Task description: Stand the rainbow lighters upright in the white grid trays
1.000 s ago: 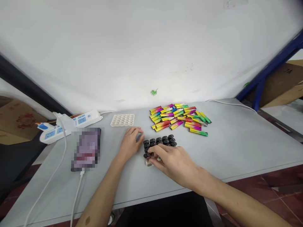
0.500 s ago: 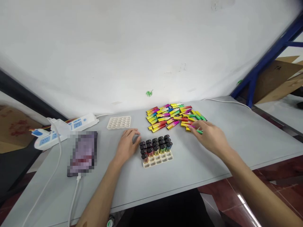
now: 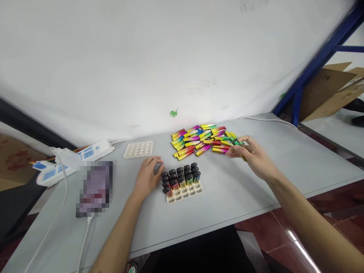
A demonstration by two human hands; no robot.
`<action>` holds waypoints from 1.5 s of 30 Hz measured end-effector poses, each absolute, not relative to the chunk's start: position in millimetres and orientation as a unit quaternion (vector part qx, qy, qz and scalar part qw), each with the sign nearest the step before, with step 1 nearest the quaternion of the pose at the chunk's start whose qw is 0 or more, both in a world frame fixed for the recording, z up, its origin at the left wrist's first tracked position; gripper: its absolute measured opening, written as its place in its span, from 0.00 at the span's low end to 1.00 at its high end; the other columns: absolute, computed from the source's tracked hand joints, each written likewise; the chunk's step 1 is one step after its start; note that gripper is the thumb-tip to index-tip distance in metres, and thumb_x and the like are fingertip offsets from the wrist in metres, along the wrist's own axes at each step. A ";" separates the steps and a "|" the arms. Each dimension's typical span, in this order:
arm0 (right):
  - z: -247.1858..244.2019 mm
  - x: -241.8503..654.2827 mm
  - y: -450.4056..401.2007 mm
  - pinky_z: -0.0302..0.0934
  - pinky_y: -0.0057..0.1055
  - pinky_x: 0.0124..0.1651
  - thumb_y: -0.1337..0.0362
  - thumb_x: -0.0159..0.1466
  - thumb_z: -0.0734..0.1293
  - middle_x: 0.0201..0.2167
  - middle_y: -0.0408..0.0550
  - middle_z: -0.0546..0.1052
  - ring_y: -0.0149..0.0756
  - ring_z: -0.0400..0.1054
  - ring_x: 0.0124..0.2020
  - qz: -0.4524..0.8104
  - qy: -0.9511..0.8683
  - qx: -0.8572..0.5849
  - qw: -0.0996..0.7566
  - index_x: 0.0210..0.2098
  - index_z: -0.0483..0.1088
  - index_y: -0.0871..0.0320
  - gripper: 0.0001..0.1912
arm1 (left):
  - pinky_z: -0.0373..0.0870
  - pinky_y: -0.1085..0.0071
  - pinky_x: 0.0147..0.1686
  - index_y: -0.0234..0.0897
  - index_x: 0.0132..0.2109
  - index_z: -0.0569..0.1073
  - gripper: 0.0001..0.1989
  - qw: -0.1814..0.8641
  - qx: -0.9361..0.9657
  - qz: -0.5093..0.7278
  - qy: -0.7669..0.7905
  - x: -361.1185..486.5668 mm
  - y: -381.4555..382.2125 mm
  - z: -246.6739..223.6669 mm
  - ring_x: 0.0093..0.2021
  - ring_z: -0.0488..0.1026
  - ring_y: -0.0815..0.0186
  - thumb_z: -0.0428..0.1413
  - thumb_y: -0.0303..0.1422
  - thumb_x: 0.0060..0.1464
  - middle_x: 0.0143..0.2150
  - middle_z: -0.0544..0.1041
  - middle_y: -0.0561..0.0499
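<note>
My right hand [image 3: 251, 157] pinches a green-and-yellow metallic case [image 3: 243, 155] at the right end of the pile. That pile [image 3: 197, 140] consists of several flat, shiny cases, about lighter-sized, fading from yellow into red, purple, blue or green. My left hand [image 3: 148, 176] rests on the table with fingers loosely bent and nothing in it. Its thumb is near the left side of a cream tray [image 3: 186, 194] with oval slots. Several upright, black-topped coloured pieces [image 3: 182, 180] fill the tray's back rows; bare slots show along its front.
Another cream slotted tray [image 3: 138, 149] lies behind my left hand. At left are a pixelated phone-like device [image 3: 95, 187] with a white cable [image 3: 85, 239], and a white power strip [image 3: 93, 151]. A white wall [image 3: 142, 68] backs the grey table [image 3: 227, 208]; cardboard boxes [image 3: 327, 91] stand right.
My right hand has lifted slightly off the pile's right edge, with a green-and-yellow case now between its fingers. The view has shifted a little; my left hand stays beside the tray.
</note>
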State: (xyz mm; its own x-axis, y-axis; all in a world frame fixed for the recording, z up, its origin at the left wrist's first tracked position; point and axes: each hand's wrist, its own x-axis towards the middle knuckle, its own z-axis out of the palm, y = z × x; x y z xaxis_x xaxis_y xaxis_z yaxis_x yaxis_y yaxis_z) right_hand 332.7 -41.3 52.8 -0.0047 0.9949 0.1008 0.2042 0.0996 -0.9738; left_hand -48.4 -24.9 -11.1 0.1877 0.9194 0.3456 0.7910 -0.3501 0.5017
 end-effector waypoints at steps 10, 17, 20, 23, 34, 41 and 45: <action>17.6 275.7 -23.2 0.46 0.24 0.17 0.44 0.65 0.64 0.23 0.34 0.62 0.24 0.52 0.17 0.572 -0.513 -0.462 0.443 0.37 0.58 0.53 0.20 | 0.68 0.53 0.58 0.42 0.43 0.73 0.07 0.101 0.761 0.300 0.566 -48.6 -25.5 -7.9 0.55 0.71 0.55 0.52 0.36 0.62 0.52 0.77 0.46; 10.4 274.8 -29.7 0.37 0.27 0.20 0.38 0.66 0.56 0.16 0.34 0.47 0.26 0.39 0.17 0.603 -0.452 -0.466 0.463 0.22 0.58 0.55 0.29 | 0.69 0.51 0.57 0.44 0.42 0.73 0.07 0.102 0.757 0.316 0.563 -49.0 -24.9 -10.7 0.55 0.72 0.54 0.52 0.38 0.61 0.52 0.77 0.46; 11.0 273.1 -28.0 0.35 0.29 0.21 0.40 0.67 0.55 0.14 0.36 0.47 0.26 0.39 0.16 0.596 -0.419 -0.492 0.477 0.16 0.52 0.54 0.31 | 0.69 0.51 0.56 0.44 0.42 0.73 0.07 0.103 0.756 0.318 0.563 -49.0 -24.7 -11.7 0.55 0.72 0.54 0.52 0.38 0.61 0.52 0.77 0.46; 12.7 272.1 -25.8 0.34 0.29 0.20 0.45 0.67 0.55 0.13 0.36 0.47 0.26 0.38 0.15 0.599 -0.396 -0.496 0.488 0.16 0.51 0.54 0.29 | 0.69 0.51 0.57 0.43 0.43 0.73 0.08 0.098 0.758 0.316 0.563 -48.8 -24.4 -11.5 0.56 0.72 0.54 0.52 0.38 0.61 0.52 0.77 0.46; 13.3 273.3 -25.7 0.32 0.30 0.20 0.35 0.64 0.56 0.13 0.36 0.46 0.25 0.36 0.15 0.618 -0.384 -0.482 0.488 0.16 0.50 0.54 0.34 | 0.70 0.50 0.56 0.43 0.44 0.72 0.08 0.092 0.765 0.313 0.555 -50.0 -24.2 -12.8 0.56 0.72 0.54 0.51 0.38 0.62 0.53 0.76 0.45; 8.3 272.7 -22.8 0.34 0.30 0.19 0.46 0.67 0.56 0.12 0.37 0.48 0.26 0.37 0.15 0.604 -0.391 -0.488 0.494 0.16 0.51 0.53 0.28 | 0.68 0.51 0.57 0.43 0.44 0.73 0.08 0.095 0.765 0.315 0.554 -50.7 -23.9 -13.5 0.56 0.71 0.55 0.51 0.38 0.63 0.53 0.76 0.45; 5.9 272.4 -23.3 0.36 0.30 0.19 0.42 0.68 0.51 0.13 0.36 0.47 0.27 0.37 0.15 0.581 -0.447 -0.492 0.470 0.17 0.51 0.53 0.30 | 0.68 0.50 0.57 0.42 0.43 0.73 0.08 0.105 0.761 0.312 0.559 -50.5 -23.2 -12.6 0.56 0.71 0.54 0.51 0.37 0.62 0.52 0.76 0.44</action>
